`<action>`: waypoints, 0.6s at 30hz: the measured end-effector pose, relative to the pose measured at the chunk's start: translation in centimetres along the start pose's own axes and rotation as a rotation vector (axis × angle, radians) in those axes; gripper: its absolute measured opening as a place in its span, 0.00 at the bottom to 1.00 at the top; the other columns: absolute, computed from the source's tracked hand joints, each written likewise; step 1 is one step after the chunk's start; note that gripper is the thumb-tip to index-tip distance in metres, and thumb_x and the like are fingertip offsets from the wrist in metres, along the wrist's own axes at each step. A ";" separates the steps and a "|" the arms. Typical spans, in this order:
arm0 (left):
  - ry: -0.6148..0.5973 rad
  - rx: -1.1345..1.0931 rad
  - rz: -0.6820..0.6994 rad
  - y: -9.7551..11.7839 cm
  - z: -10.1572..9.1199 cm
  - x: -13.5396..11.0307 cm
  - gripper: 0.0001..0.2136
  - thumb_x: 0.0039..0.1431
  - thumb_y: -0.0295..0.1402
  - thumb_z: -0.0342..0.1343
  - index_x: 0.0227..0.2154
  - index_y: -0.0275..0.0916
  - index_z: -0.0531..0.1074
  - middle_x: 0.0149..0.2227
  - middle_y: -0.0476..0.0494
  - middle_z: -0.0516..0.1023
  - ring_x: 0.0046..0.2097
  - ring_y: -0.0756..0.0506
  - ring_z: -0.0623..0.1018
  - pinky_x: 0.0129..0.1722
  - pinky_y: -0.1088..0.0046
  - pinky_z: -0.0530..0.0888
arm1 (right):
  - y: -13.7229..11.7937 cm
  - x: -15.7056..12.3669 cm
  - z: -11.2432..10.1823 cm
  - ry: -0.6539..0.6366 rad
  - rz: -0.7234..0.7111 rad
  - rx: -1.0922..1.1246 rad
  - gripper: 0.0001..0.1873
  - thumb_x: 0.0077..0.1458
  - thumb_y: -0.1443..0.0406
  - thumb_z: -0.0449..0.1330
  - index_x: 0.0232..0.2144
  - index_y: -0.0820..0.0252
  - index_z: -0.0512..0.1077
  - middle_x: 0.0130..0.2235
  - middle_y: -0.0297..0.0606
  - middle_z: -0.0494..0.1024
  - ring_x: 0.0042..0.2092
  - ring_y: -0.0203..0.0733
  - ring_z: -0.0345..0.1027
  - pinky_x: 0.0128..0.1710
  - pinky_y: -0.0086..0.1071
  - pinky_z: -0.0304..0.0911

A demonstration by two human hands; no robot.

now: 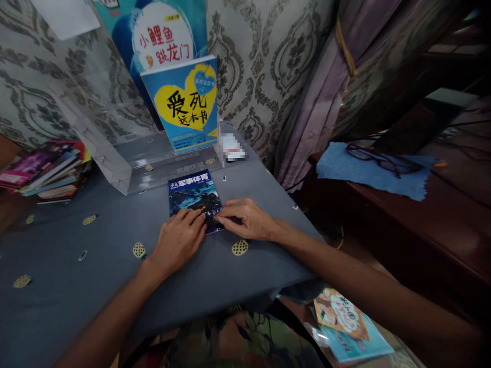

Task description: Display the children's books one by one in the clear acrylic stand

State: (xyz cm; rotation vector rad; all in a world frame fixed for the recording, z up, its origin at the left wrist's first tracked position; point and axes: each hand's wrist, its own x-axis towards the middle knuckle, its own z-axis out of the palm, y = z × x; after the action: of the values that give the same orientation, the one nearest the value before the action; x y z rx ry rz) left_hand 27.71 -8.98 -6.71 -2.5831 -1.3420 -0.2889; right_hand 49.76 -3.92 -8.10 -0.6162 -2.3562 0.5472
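Observation:
A dark blue magazine point(192, 191) with a tank on its cover lies on the grey-blue tablecloth point(103, 286) in front of me. My left hand point(180, 235) rests flat over its lower left part, fingers stretched across the cover. At the lower right edge, my right hand point(245, 217) has thumb and forefinger pinched together on the magazine. Behind it stands a clear acrylic book rack point(126, 176). It holds a blue book with a yellow heart point(186, 110), and a taller teal picture book point(164, 33) stands behind that.
A pile of books and magazines point(46, 171) sits at the left. On a dark red table point(383, 214) at the right lie a blue cloth point(337, 161) and glasses point(378, 158). Picture books point(356, 332) lie low at the right, below my forearm. A patterned curtain point(264, 66) hangs behind.

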 end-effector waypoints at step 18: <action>0.147 -0.503 -0.499 -6.4 3.5 -0.7 0.25 0.66 0.46 0.46 0.59 0.37 0.67 0.58 0.32 0.74 0.61 0.33 0.70 0.62 0.47 0.63 | 2.1 -0.4 1.2 -0.095 0.101 -0.313 0.23 0.61 0.56 0.63 0.54 0.62 0.73 0.61 0.53 0.70 0.61 0.55 0.64 0.58 0.53 0.62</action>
State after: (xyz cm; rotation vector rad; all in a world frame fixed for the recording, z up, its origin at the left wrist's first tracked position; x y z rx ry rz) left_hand 22.30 -4.93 -9.61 -2.4595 -2.0547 -0.9895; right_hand 49.85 -2.74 -10.27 -0.8705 -2.5337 0.2550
